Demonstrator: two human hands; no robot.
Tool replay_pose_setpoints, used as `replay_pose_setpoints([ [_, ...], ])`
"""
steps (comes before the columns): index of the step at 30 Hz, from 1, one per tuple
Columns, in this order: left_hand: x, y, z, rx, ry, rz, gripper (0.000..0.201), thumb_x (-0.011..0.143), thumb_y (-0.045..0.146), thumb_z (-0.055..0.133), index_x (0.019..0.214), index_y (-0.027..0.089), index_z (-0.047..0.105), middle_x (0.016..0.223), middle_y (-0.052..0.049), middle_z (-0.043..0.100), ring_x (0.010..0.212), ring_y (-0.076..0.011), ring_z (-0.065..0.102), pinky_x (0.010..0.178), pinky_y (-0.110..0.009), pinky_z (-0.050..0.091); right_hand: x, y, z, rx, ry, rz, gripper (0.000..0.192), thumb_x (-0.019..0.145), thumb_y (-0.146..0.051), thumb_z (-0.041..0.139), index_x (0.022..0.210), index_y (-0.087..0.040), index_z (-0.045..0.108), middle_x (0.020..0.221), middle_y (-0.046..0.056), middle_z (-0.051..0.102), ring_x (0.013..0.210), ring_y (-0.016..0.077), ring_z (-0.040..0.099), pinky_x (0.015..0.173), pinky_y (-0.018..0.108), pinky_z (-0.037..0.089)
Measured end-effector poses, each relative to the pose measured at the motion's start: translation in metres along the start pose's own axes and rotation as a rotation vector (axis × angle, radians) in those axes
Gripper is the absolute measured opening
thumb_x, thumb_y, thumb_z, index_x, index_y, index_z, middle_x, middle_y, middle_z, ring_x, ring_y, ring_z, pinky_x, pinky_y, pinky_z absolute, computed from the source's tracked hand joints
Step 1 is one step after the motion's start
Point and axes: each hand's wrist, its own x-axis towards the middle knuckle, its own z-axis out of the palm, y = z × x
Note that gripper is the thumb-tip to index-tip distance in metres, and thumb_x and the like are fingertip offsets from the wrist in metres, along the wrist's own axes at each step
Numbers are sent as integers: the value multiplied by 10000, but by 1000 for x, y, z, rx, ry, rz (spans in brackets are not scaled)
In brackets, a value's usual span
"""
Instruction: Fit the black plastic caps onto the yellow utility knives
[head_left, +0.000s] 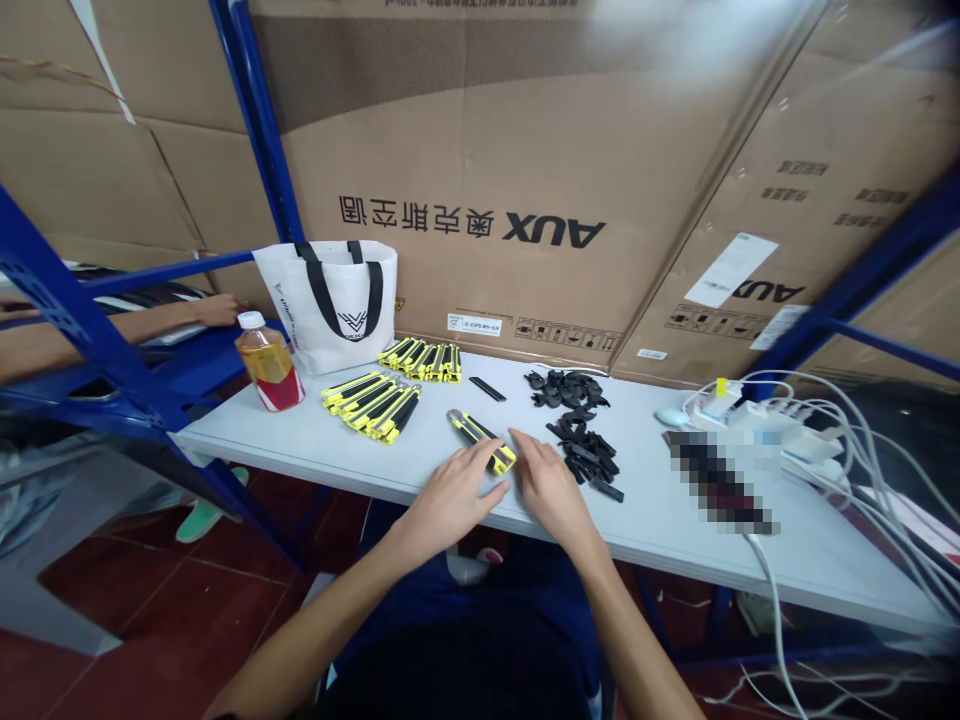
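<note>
Left hand at a slender yellow-black cutter, whether gripping I cannot tell; right hand slack, jagged black pieces just rightward; smooth surface, straight edge beneath both wrists

Cutter: part of its handle lost to me under the left hand.
Dark slab: smeared into coarse blocks, can't say what it is.
White sticker: print too fine to read.
Neighbour's forearm: shoulder out of view.
</note>
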Motion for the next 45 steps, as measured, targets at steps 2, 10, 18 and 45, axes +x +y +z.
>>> replay_pose_setpoints([
  [2,6,-8,-9,-96,10,34,447,1080,314,510,1521,257,550,1433,-83,704,1318,-270,669,1142,-408,533,0,-2,-6,74,49,53,512,1088,-236,339,1556,-218,546,1431,135,709,1294,279,689,1113,460,541],
  [10,27,-74,-18,27,9,139,582,993,95,445,1558,211,518,1633,-107,528,1551,-258,435,1310,-500,356,2,-16,-11,-64,-61,-162,448,1087,-378,508,1518,-286,590,1514,116,637,1291,311,666,1086,491,539],
  [18,33,-88,-17,-46,79,104,387,999,284,645,1382,236,677,1362,-97,674,1288,-275,629,1179,-464,494,2,-8,-9,-2,-32,-119,398,1082,-349,508,1449,-303,653,1468,95,681,1318,278,655,1104,470,523],
  [45,30,-84,-26,-166,-62,107,348,851,419,869,1121,249,730,1567,-109,593,1458,-316,563,1252,-492,422,0,-8,-10,85,-59,-214,360,1094,-408,513,1388,-277,674,1652,113,518,1534,289,469,1245,522,404],
])
